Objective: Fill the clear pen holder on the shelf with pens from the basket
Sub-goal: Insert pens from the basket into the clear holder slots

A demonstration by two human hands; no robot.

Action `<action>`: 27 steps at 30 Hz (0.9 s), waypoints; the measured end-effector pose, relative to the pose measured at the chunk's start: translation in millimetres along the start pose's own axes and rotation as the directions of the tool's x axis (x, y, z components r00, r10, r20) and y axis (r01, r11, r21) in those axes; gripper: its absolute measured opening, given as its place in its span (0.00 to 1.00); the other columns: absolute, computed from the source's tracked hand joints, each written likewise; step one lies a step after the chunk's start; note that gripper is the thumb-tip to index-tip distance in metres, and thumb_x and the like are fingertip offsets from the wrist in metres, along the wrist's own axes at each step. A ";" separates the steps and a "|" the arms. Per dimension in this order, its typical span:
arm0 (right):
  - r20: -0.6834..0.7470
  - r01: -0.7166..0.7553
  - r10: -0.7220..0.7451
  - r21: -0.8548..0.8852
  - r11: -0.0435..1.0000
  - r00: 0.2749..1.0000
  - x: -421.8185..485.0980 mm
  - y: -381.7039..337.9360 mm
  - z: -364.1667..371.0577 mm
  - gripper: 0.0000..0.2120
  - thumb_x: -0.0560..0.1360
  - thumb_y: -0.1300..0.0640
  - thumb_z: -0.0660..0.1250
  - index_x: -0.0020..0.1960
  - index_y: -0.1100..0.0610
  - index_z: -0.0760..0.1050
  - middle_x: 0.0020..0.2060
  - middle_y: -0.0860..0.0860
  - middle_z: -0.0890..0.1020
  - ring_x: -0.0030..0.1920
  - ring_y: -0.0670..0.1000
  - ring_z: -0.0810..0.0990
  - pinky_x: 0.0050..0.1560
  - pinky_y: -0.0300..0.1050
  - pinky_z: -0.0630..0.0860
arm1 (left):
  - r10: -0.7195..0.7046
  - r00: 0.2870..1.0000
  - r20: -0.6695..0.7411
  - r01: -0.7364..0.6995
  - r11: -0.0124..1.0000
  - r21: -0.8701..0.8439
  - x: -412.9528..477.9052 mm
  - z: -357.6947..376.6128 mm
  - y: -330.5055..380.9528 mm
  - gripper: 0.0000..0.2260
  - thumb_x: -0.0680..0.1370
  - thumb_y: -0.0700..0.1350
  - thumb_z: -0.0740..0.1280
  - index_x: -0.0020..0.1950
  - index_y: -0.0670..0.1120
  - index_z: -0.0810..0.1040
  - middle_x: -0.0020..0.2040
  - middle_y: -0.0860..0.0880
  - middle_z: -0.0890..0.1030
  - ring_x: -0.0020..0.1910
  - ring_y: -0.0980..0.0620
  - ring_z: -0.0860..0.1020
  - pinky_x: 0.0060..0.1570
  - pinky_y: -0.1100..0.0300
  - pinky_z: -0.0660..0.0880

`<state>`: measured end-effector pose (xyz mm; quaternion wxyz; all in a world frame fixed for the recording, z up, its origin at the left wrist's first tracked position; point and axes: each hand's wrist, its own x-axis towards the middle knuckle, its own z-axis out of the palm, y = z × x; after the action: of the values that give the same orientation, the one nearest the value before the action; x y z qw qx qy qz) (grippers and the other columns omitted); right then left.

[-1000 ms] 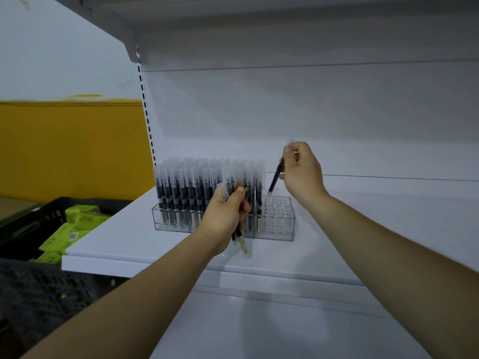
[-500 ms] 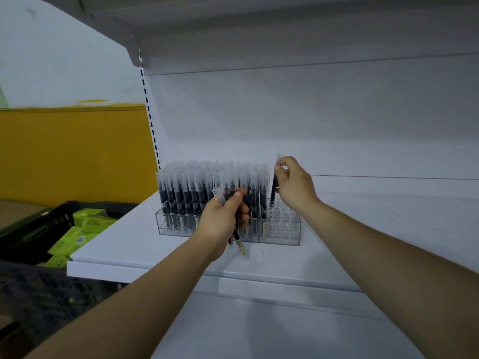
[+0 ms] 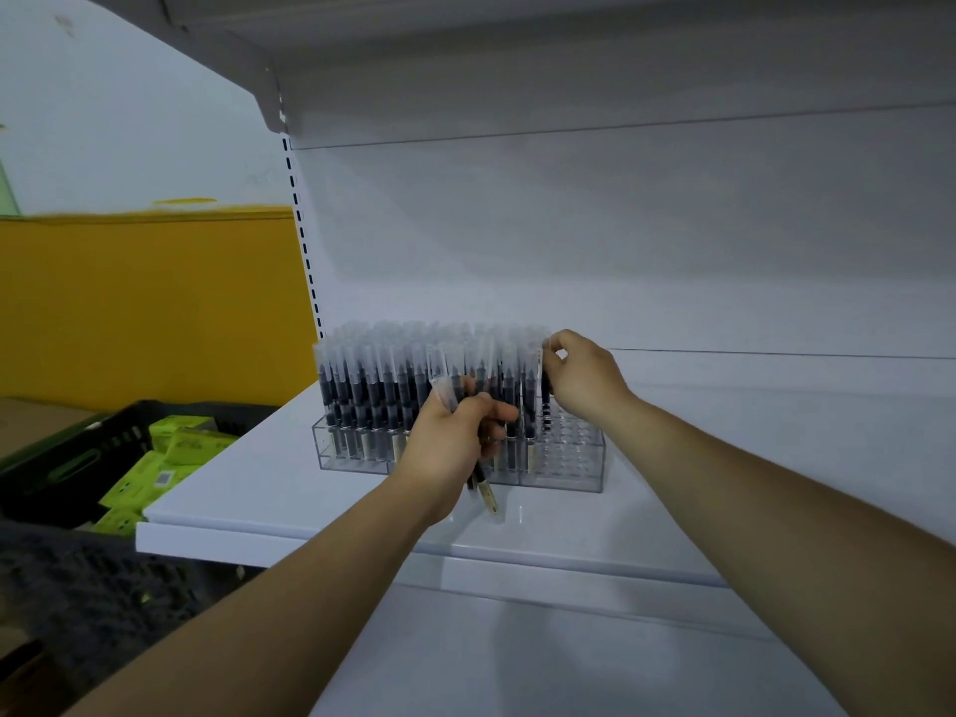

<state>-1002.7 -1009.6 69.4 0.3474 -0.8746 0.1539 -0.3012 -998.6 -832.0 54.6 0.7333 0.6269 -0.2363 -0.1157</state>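
The clear pen holder (image 3: 571,460) stands on the white shelf (image 3: 258,489). Several black pens with frosted caps (image 3: 383,385) fill its left and middle holes; the right end shows empty holes. My right hand (image 3: 582,377) pinches the cap of one upright pen (image 3: 544,401), its lower end in a hole at the edge of the filled rows. In front of the holder, my left hand (image 3: 455,447) grips a small bundle of pens (image 3: 483,489), their tips pointing down and caps sticking up.
A black basket (image 3: 77,458) with green boxes (image 3: 176,442) sits low on the left, beside the shelf's edge. An upper shelf hangs overhead. A slotted upright runs down the shelf's left back corner. A yellow wall stands behind the basket.
My right hand came down and left with its pen, turning it upright and lowering it into a hole. My left hand kept its bundle in front of the holder.
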 end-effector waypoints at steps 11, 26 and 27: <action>-0.253 0.206 -0.148 0.219 0.954 0.956 -40.3 -27.4 -20.8 0.13 0.79 0.53 0.62 0.40 0.59 0.74 0.33 0.47 0.74 0.33 0.43 0.71 0.36 0.35 0.68 | -0.020 0.999 0.037 0.021 0.999 -0.049 -1.3 8.8 4.4 0.06 0.83 0.40 0.58 0.49 0.44 0.74 0.36 0.47 0.77 0.34 0.52 0.75 0.40 0.54 0.75; -0.310 0.146 -0.019 0.395 0.907 0.951 -27.9 -39.1 -37.1 0.07 0.81 0.52 0.58 0.43 0.48 0.67 0.39 0.50 0.80 0.41 0.53 0.82 0.43 0.53 0.80 | -0.010 1.000 -0.012 0.011 0.995 0.102 -3.6 4.9 7.0 0.07 0.82 0.44 0.60 0.49 0.45 0.75 0.34 0.48 0.77 0.27 0.53 0.72 0.29 0.58 0.70; -0.304 0.132 -0.018 0.360 0.924 0.953 -25.5 -35.3 -35.6 0.07 0.81 0.52 0.58 0.43 0.49 0.67 0.39 0.50 0.80 0.42 0.54 0.81 0.45 0.56 0.80 | 0.000 1.000 -0.009 0.002 0.989 0.145 -3.1 2.4 5.2 0.06 0.82 0.46 0.61 0.48 0.45 0.74 0.31 0.48 0.74 0.25 0.53 0.68 0.28 0.57 0.67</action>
<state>-1042.9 -990.6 103.9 0.4698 -0.7423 0.1096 -0.4651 -1003.2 -831.6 59.3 0.6869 0.6791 -0.2405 -0.0958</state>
